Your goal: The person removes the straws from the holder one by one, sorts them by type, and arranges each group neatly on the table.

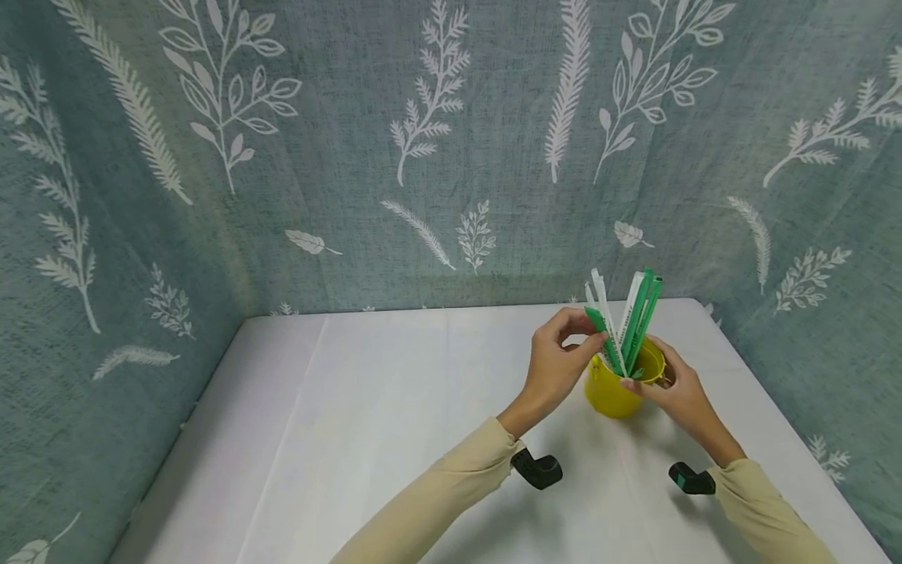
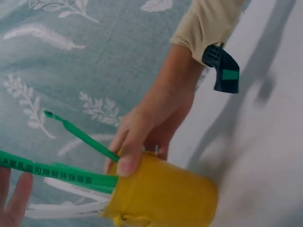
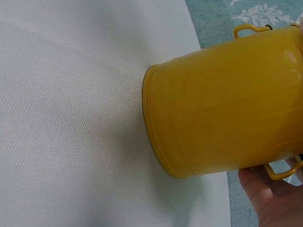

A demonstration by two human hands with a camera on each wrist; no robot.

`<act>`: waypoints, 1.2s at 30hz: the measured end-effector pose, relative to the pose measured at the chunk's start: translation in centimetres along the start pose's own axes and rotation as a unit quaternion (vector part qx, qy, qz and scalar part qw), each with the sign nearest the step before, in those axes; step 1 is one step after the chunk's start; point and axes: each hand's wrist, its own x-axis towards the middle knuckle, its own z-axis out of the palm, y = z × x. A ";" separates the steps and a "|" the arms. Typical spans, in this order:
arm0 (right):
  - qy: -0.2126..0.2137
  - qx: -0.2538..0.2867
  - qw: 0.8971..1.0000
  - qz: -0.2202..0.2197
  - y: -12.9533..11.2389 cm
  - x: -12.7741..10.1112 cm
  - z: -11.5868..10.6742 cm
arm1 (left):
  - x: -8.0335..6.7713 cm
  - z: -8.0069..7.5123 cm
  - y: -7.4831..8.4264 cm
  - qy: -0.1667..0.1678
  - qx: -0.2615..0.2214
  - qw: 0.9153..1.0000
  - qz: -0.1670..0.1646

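Observation:
A small yellow bucket [image 1: 611, 390] stands on the white table [image 1: 395, 407] and holds several green and white pens [image 1: 637, 317] standing upright. My left hand [image 1: 589, 334] is at the bucket's left side, thumb and forefinger pinching the top of a short green pen [image 1: 599, 323] that leans out of it. My right hand [image 1: 651, 384] grips the bucket's rim from the right, thumb on the near edge. In the left wrist view that thumb [image 2: 125, 165] presses the rim of the bucket [image 2: 161, 194], beside the green pens [image 2: 57, 172]. The right wrist view shows the bucket wall [image 3: 222, 99] and my palm [image 3: 270, 198].
Teal cloth printed with white leaves [image 1: 437, 157] hangs close behind the table and along both sides. The table's back edge lies just beyond the bucket, and its right edge [image 1: 796, 439] is near my right forearm. Black wrist mounts [image 1: 539, 468] sit under both sleeves.

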 end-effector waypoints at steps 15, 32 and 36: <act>0.000 -0.003 1.000 -0.002 0.7 0.2 0.2 | 1.4 -1.6 2.9 0.024 -0.053 0.997 0.042; 0.005 0.009 1.000 -0.007 0.5 0.3 0.1 | 3.0 -3.7 -0.7 0.062 -0.093 0.994 -0.018; 0.003 0.013 1.000 -0.011 0.6 0.3 0.1 | 3.1 -4.1 -1.6 0.069 -0.097 0.992 -0.044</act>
